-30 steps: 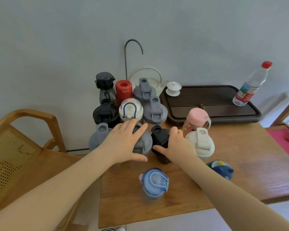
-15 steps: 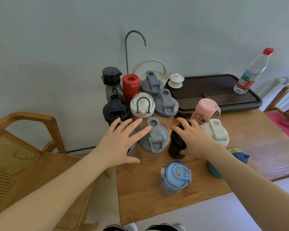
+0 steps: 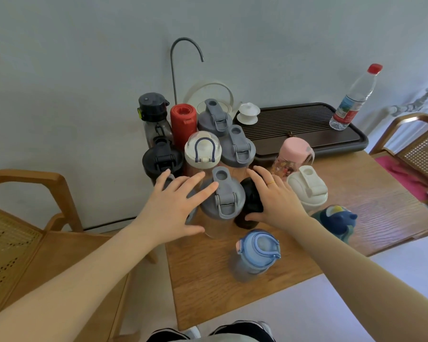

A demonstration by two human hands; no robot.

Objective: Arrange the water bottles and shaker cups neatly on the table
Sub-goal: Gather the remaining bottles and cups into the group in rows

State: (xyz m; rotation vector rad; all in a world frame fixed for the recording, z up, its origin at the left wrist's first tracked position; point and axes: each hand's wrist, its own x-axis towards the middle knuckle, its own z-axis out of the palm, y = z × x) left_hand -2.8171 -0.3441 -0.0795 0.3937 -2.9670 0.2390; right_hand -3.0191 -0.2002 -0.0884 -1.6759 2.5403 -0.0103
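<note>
Several bottles and shaker cups stand packed at the back left of the wooden table (image 3: 208, 280). My left hand (image 3: 173, 208) lies with fingers spread over a mostly hidden grey shaker (image 3: 191, 213), one fingertip touching the middle grey-lidded shaker (image 3: 224, 197). My right hand (image 3: 276, 199) wraps the top of the black bottle (image 3: 248, 206) just right of it. Behind stand a white-lidded cup (image 3: 203, 150), a black-lidded shaker (image 3: 162, 160), a red bottle (image 3: 183, 119) and two grey shakers (image 3: 236, 146). A pink bottle (image 3: 294, 154), white shaker (image 3: 307, 191), navy bottle (image 3: 336, 218) and blue bottle (image 3: 257, 250) stand apart.
A dark slatted tea tray (image 3: 307, 124) at the back right carries a clear red-capped water bottle (image 3: 353, 99) and a white lidded cup (image 3: 248, 113). A gooseneck tap (image 3: 173, 70) and white kettle (image 3: 208, 91) stand by the wall. Wooden chairs flank the table, left (image 3: 22, 218) and right (image 3: 418, 144).
My left hand slid left off the middle grey shaker onto the grey one beside it. My right hand stayed on the black bottle. My view shifted closer and leftward.
</note>
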